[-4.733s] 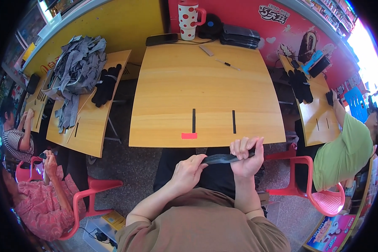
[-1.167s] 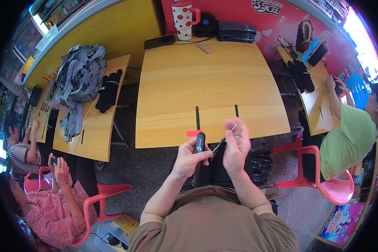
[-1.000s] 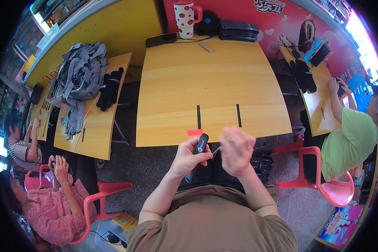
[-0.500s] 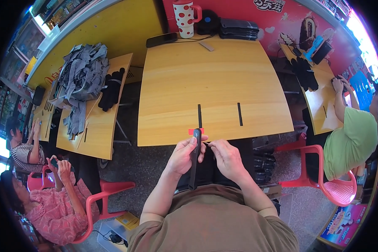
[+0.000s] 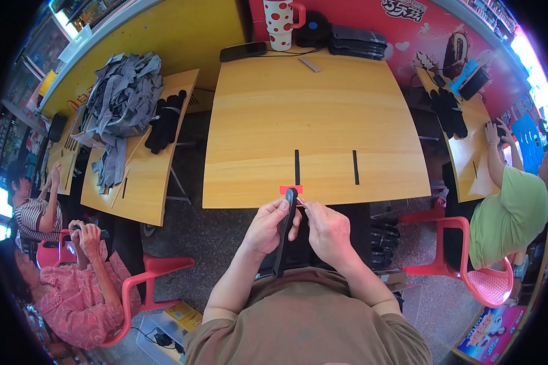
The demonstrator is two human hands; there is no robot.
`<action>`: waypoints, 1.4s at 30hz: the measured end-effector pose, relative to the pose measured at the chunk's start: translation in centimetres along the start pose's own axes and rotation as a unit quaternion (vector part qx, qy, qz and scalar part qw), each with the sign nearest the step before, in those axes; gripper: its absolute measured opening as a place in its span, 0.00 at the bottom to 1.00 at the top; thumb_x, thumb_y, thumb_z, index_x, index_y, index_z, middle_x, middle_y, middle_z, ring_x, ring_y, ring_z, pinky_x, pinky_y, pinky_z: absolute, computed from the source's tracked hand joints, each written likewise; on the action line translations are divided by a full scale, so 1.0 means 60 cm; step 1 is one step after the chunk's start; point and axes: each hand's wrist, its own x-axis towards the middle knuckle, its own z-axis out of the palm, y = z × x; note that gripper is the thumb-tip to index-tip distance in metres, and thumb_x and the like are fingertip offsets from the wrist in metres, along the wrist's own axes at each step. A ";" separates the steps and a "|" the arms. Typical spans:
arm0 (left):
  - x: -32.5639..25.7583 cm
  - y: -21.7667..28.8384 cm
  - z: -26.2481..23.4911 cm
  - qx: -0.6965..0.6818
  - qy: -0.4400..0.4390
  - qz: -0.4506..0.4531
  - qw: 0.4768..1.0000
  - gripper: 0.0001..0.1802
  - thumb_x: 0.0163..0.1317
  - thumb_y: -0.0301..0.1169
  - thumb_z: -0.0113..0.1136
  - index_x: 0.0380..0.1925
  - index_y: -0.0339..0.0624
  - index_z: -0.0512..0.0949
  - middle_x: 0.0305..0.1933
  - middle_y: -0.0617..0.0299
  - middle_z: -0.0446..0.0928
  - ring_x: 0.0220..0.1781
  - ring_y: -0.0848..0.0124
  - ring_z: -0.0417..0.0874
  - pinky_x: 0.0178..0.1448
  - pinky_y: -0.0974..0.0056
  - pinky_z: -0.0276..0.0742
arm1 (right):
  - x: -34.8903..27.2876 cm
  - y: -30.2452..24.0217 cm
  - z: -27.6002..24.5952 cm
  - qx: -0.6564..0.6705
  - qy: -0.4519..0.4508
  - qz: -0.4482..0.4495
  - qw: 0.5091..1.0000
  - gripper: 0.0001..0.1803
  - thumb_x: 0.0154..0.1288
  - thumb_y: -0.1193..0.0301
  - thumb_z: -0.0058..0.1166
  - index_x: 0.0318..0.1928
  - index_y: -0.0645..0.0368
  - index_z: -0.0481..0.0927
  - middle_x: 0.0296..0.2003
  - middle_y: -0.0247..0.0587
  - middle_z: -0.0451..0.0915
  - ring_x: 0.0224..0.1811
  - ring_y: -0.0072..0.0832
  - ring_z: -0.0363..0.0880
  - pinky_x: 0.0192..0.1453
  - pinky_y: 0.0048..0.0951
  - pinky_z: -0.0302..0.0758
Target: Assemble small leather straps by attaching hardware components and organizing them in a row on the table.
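Just beyond the table's near edge, my left hand (image 5: 266, 226) is closed round a long, narrow black bar (image 5: 280, 248) with a rounded upper end. The bar slants down toward my body, and my thumb lies along its upper part. My right hand (image 5: 330, 232) is closed in a pinch beside the bar's upper end. A thin, pale stick-like piece (image 5: 301, 201) shows at its fingertips, its far tip close to the bar; whether they touch I cannot tell. Behind the bar lies a red patch (image 5: 291, 190) at the table edge.
On the wooden table (image 5: 310, 115) are two black strips, a phone (image 5: 243, 52), a dotted tumbler (image 5: 279, 27) and a stack of dark packs (image 5: 357, 42). Grey fabric scraps (image 5: 125, 91) heap on the left table. People sit on both sides; red chairs flank me.
My right fingertips have come up closer to the bar's upper end with the thin piece. My left hand keeps its hold. The whole view has shifted slightly.
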 end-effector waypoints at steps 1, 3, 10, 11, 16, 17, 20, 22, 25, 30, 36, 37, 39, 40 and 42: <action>-0.001 0.000 0.001 -0.001 0.000 -0.001 1.000 0.17 0.73 0.38 0.46 0.49 0.37 0.75 0.29 0.60 0.76 0.21 0.72 0.76 0.28 0.70 0.73 | -0.001 0.002 0.001 -0.001 -0.001 0.001 1.000 0.07 0.60 0.81 0.52 0.40 0.63 0.77 0.24 0.46 0.77 0.23 0.40 0.79 0.26 0.34 0.72; 0.000 0.000 0.004 0.016 -0.002 0.016 1.000 0.16 0.73 0.37 0.48 0.50 0.37 0.75 0.29 0.60 0.77 0.22 0.72 0.76 0.28 0.71 0.73 | -0.003 0.014 0.005 0.040 -0.010 0.006 0.999 0.06 0.62 0.82 0.51 0.40 0.64 0.76 0.24 0.47 0.77 0.23 0.38 0.79 0.26 0.33 0.73; -0.002 -0.002 0.003 0.048 0.008 0.029 0.998 0.15 0.73 0.36 0.48 0.50 0.38 0.75 0.29 0.61 0.76 0.23 0.74 0.76 0.29 0.72 0.74 | -0.010 0.022 0.010 0.066 -0.018 0.023 0.997 0.04 0.66 0.80 0.50 0.40 0.66 0.75 0.24 0.48 0.77 0.24 0.38 0.80 0.26 0.32 0.73; -0.003 -0.002 0.005 0.057 0.013 0.030 0.998 0.15 0.73 0.35 0.48 0.50 0.37 0.75 0.29 0.61 0.76 0.23 0.74 0.76 0.29 0.72 0.74 | -0.010 0.023 0.010 0.068 -0.017 0.022 0.997 0.04 0.66 0.80 0.50 0.40 0.66 0.75 0.24 0.48 0.77 0.23 0.38 0.80 0.26 0.32 0.73; -0.007 -0.006 0.004 0.090 0.027 0.044 0.995 0.14 0.73 0.33 0.47 0.50 0.37 0.75 0.29 0.62 0.76 0.24 0.75 0.76 0.30 0.72 0.74 | -0.016 0.031 0.013 0.062 -0.021 0.019 0.998 0.03 0.67 0.80 0.49 0.39 0.66 0.75 0.23 0.47 0.76 0.22 0.36 0.79 0.24 0.31 0.72; -0.007 -0.006 0.005 0.103 0.030 0.051 0.993 0.13 0.73 0.32 0.47 0.50 0.37 0.75 0.29 0.63 0.76 0.24 0.76 0.76 0.29 0.72 0.74 | -0.016 0.033 0.013 0.073 -0.025 0.020 0.997 0.03 0.67 0.80 0.49 0.39 0.66 0.75 0.22 0.46 0.75 0.21 0.35 0.78 0.24 0.31 0.71; -0.009 -0.008 0.006 0.150 0.036 0.071 0.985 0.12 0.72 0.31 0.48 0.48 0.36 0.76 0.29 0.63 0.76 0.24 0.77 0.75 0.29 0.73 0.74 | -0.017 0.032 0.010 0.089 -0.027 0.014 0.996 0.02 0.67 0.80 0.49 0.38 0.66 0.75 0.21 0.44 0.74 0.20 0.33 0.77 0.23 0.30 0.70; -0.010 -0.006 0.007 0.186 0.039 0.084 0.978 0.11 0.72 0.30 0.49 0.47 0.36 0.76 0.29 0.64 0.76 0.24 0.78 0.75 0.29 0.74 0.73 | -0.016 0.032 0.011 0.093 -0.023 0.006 0.995 0.02 0.67 0.81 0.49 0.38 0.66 0.75 0.21 0.44 0.74 0.20 0.32 0.77 0.23 0.29 0.70; -0.015 0.005 0.016 0.247 0.041 0.080 0.965 0.10 0.71 0.30 0.51 0.44 0.35 0.77 0.28 0.65 0.75 0.24 0.80 0.73 0.28 0.76 0.71 | -0.016 0.032 0.015 0.094 0.003 -0.033 0.995 0.02 0.66 0.82 0.49 0.37 0.66 0.75 0.21 0.44 0.73 0.20 0.32 0.76 0.22 0.29 0.69; -0.015 0.000 0.034 0.381 0.076 0.180 0.904 0.08 0.69 0.29 0.55 0.39 0.35 0.79 0.23 0.67 0.75 0.19 0.82 0.72 0.23 0.75 0.67 | -0.013 0.024 0.021 0.015 0.064 -0.066 0.996 0.08 0.58 0.88 0.49 0.37 0.67 0.74 0.21 0.45 0.73 0.19 0.35 0.76 0.22 0.31 0.70; -0.013 -0.002 0.015 0.394 0.042 0.136 0.908 0.07 0.67 0.30 0.58 0.35 0.37 0.79 0.20 0.68 0.74 0.19 0.83 0.72 0.22 0.74 0.67 | -0.010 0.046 0.013 0.061 0.010 -0.078 0.995 0.09 0.56 0.89 0.48 0.37 0.66 0.74 0.21 0.45 0.73 0.20 0.35 0.76 0.22 0.31 0.70; -0.013 -0.002 0.017 0.393 0.043 0.138 0.908 0.07 0.67 0.30 0.58 0.35 0.37 0.79 0.20 0.68 0.74 0.19 0.83 0.72 0.22 0.74 0.67 | -0.008 0.049 0.011 0.061 0.009 -0.080 0.995 0.09 0.56 0.89 0.48 0.37 0.66 0.74 0.21 0.45 0.73 0.20 0.35 0.76 0.22 0.31 0.70; -0.013 -0.001 0.021 0.409 0.065 0.145 0.899 0.07 0.65 0.30 0.60 0.34 0.36 0.79 0.19 0.65 0.74 0.19 0.80 0.72 0.23 0.71 0.67 | -0.004 0.054 0.007 0.057 -0.006 -0.095 0.994 0.07 0.57 0.88 0.50 0.35 0.66 0.74 0.21 0.44 0.73 0.20 0.35 0.76 0.22 0.31 0.70; -0.014 0.002 0.023 0.409 0.066 0.145 0.899 0.07 0.65 0.30 0.60 0.34 0.36 0.79 0.19 0.65 0.74 0.19 0.80 0.72 0.23 0.71 0.67 | -0.003 0.057 0.005 0.057 -0.007 -0.095 0.994 0.07 0.57 0.88 0.50 0.35 0.66 0.74 0.21 0.44 0.73 0.20 0.35 0.76 0.22 0.31 0.70; -0.013 0.011 0.029 0.522 0.048 0.217 0.823 0.06 0.63 0.28 0.61 0.33 0.35 0.78 0.20 0.58 0.75 0.19 0.67 0.75 0.25 0.64 0.69 | -0.003 0.064 -0.001 0.164 -0.059 -0.034 0.984 0.04 0.59 0.85 0.53 0.32 0.65 0.75 0.20 0.45 0.72 0.19 0.37 0.75 0.22 0.32 0.69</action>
